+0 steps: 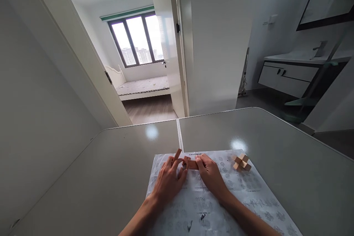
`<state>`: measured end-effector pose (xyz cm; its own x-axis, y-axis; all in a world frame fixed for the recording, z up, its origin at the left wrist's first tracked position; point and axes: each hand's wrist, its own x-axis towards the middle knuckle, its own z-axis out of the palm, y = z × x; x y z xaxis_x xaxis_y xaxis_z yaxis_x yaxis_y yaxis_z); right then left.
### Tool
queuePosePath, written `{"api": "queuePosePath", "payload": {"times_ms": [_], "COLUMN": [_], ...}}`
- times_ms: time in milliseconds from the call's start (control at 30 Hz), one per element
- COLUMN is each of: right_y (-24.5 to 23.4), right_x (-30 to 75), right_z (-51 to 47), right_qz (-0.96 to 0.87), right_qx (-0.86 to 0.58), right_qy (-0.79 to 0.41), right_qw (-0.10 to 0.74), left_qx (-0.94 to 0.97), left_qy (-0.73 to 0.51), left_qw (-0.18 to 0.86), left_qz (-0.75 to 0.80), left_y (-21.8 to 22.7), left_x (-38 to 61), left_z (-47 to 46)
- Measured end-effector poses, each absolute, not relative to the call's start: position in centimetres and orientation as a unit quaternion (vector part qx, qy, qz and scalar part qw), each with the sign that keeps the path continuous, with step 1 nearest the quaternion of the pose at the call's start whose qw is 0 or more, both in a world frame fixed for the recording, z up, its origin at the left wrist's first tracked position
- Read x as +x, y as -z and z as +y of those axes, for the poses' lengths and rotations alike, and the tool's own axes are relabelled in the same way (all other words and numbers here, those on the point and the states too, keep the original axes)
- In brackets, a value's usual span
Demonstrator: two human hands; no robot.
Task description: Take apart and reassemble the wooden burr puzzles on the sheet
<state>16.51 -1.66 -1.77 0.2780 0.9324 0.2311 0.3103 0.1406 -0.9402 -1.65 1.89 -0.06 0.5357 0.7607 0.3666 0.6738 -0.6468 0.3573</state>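
Over the upper part of a printed paper sheet (190,199), my two hands meet around small brown wooden puzzle pieces. My left hand (170,175) is curled, with one wooden stick (177,154) poking up between its fingers and more wood by the fingertips. My right hand (208,169) pinches the right end of a flat wooden piece (193,165), whose left end meets the wood at my left fingertips. Fingers hide part of these pieces, so I cannot tell whether they interlock. To the right, a lighter assembled wooden burr puzzle (241,162) rests on the sheet.
The sheet lies on a glossy grey table (110,177) with a seam (179,132) running away from me. Beyond the far edge are an open door (166,44), a bed (143,86) and a window (135,40). A washbasin cabinet (287,77) stands at the right.
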Motion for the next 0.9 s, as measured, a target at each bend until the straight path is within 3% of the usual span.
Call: {"api": "queuePosePath", "payload": {"times_ms": [367, 900], "right_y": [2.7, 2.9], "right_x": [16.9, 16.5], "right_z": [-1.6, -1.9], "right_qz": [-0.677, -0.714], "right_qx": [-0.599, -0.605], "right_qy": [-0.152, -0.086], "right_qw": [0.4, 0.341], "left_qx": [0.878, 0.866], "left_qy": [-0.239, -0.257], "left_qw": [0.091, 0.118], "left_qz": [0.404, 0.411], "left_y": [0.2, 0.0], "left_x": [-1.7, -1.5], "left_z": [1.9, 1.7]}}
